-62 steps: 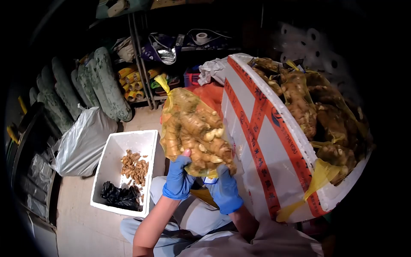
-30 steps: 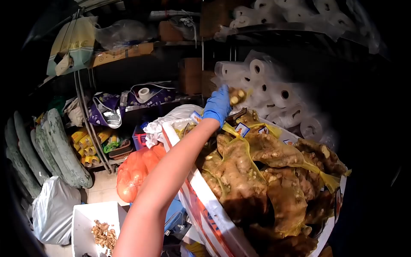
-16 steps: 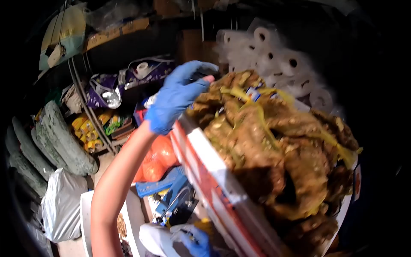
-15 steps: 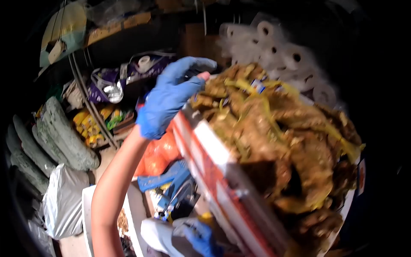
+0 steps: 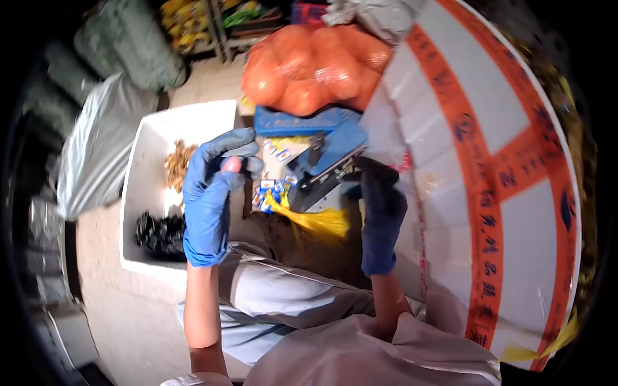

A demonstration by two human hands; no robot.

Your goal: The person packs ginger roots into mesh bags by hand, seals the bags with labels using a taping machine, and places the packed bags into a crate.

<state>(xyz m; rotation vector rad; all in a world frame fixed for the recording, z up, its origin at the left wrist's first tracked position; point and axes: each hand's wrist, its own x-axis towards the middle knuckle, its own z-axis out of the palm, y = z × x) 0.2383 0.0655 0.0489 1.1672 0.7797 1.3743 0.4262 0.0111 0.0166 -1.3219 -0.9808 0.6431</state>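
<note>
My left hand, in a blue glove with the bare thumb tip showing, is raised beside the small white foam box, fingers curled and apart from the thumb, nothing visible between them. My right hand, gloved and partly shadowed, has bent, parted fingers near a blue-and-black device; no held object shows. Between the hands lie yellow mesh netting and blue-white tags. Ginger pieces and a black plastic bag are inside the small box.
A large white foam box with orange tape stands at right, mesh-bagged ginger at its far edge. An orange bag of round items lies behind a blue tray. A silver-white bag and long green gourds are at left.
The view has swung down from the ginger-filled box to the lap area. My left hand has come back from the box's rim. The bagged ginger held in both hands earlier is no longer there.
</note>
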